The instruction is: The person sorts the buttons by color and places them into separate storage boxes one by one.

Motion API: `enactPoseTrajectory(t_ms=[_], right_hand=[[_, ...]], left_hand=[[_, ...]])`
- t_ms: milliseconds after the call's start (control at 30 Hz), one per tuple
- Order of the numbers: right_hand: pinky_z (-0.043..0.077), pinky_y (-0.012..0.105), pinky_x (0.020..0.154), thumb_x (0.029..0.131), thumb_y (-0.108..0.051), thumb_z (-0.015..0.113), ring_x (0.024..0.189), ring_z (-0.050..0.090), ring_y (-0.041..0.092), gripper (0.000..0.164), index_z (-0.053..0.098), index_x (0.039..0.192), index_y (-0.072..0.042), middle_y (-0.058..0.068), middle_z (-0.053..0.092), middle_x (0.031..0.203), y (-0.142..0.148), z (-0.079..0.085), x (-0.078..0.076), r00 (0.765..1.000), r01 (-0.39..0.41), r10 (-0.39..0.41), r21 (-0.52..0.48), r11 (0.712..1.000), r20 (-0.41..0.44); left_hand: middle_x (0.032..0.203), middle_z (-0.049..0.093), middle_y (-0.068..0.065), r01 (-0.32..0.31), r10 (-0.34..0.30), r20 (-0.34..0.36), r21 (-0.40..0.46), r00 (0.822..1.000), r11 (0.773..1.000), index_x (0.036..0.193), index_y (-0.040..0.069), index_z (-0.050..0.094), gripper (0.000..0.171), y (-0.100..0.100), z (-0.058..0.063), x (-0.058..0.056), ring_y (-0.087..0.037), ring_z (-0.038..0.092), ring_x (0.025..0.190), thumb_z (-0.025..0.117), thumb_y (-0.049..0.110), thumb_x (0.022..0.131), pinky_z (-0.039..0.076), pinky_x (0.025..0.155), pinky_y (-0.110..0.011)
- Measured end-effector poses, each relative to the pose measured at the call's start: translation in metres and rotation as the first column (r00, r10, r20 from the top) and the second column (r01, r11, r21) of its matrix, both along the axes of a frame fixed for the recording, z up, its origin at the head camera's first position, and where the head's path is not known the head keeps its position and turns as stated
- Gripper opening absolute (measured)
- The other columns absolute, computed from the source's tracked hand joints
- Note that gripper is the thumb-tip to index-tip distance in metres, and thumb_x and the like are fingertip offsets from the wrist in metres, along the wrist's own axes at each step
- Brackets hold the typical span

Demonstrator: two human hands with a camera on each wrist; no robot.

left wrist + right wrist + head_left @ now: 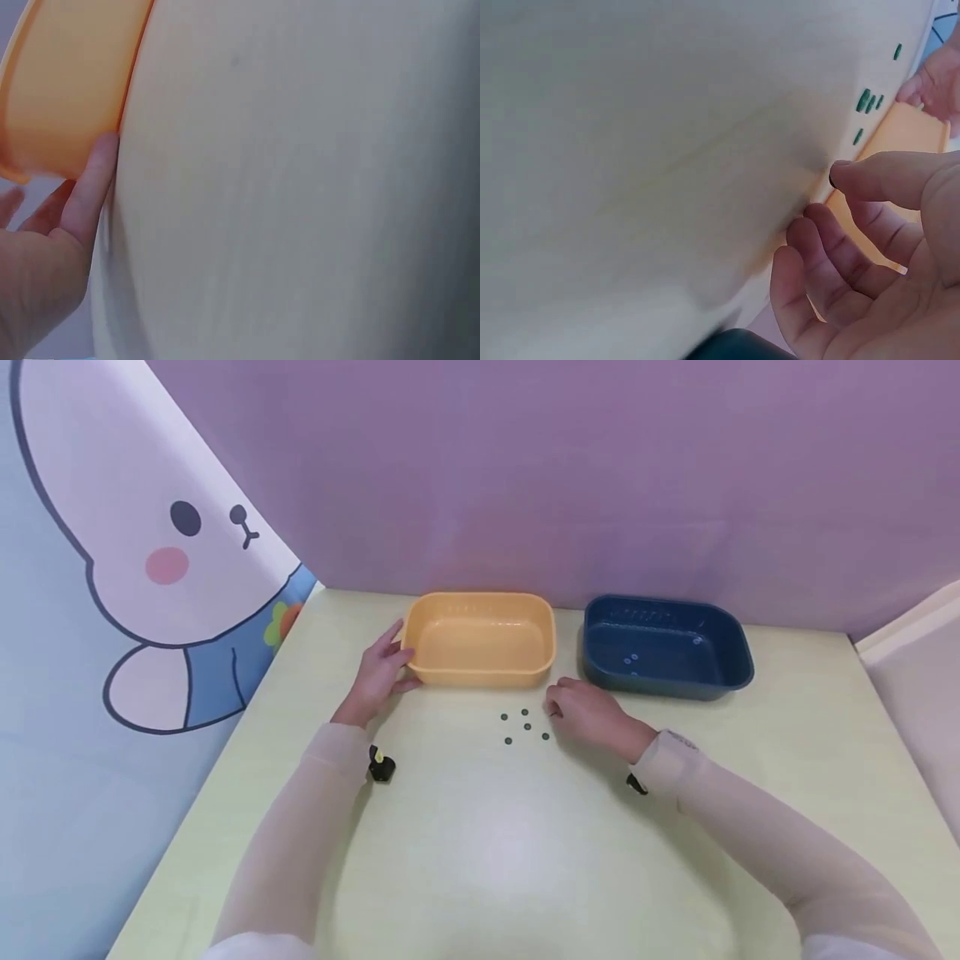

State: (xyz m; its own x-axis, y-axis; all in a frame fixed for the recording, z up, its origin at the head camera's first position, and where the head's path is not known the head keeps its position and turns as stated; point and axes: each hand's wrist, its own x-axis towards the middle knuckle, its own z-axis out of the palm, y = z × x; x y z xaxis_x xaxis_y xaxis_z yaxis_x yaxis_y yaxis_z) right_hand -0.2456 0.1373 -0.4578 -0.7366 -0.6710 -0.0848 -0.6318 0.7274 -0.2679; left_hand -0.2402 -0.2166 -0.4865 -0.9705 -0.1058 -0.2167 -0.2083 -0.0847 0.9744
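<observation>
An orange plastic basin [483, 679] stands at the back of the table. My left hand [377, 672] is at its left end, fingers fairly straight, touching the rim and side wall; the left wrist view shows one finger [97, 169] along the wall. In front of the basin lie several small round dark-green buttons [527, 727]. Just right of them, my right hand [592, 717] pinches a small dark button [832, 178] between thumb and index finger, mostly hidden by the fingertips. The other fingers are loosely bent.
A dark blue basin [667, 687] stands right of the orange one, with several small buttons [627, 661] on its floor. A purple backdrop [525, 477] rises behind the table [495, 860]. At the left hangs a cloth with a cartoon rabbit [142, 610].
</observation>
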Motion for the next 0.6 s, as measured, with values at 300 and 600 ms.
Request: enactPoseTrajectory(t_ms=[300, 600], right_hand=[[0.051, 0.035, 0.067, 0.088, -0.005, 0.07, 0.073, 0.056, 0.02, 0.006, 0.067, 0.086, -0.009, 0.001, 0.061, 0.082, 0.017, 0.012, 0.017, 0.997, 0.08, -0.081, -0.068, 0.994, -0.011], [0.049, 0.033, 0.062, 0.089, -0.004, 0.069, 0.071, 0.056, 0.019, 0.011, 0.065, 0.082, -0.012, 0.002, 0.066, 0.085, 0.016, 0.039, 0.018, 0.993, 0.117, -0.119, -0.276, 0.954, 0.01]], left_hand=[[0.163, 0.029, -0.012, 0.088, -0.089, -0.004, -0.099, 0.996, 0.991, 0.159, 0.034, 0.031, 0.068, 0.001, 0.01, 0.01, -0.04, 0.052, 0.13, 0.054, 0.006, 0.101, 0.058, 0.086, -0.047], [0.158, 0.035, -0.016, 0.125, -0.126, 0.004, -0.1, 0.992, 0.987, 0.159, 0.029, 0.034, 0.066, -0.005, 0.006, 0.014, -0.042, 0.052, 0.129, 0.055, 0.006, 0.1, 0.056, 0.084, -0.054]])
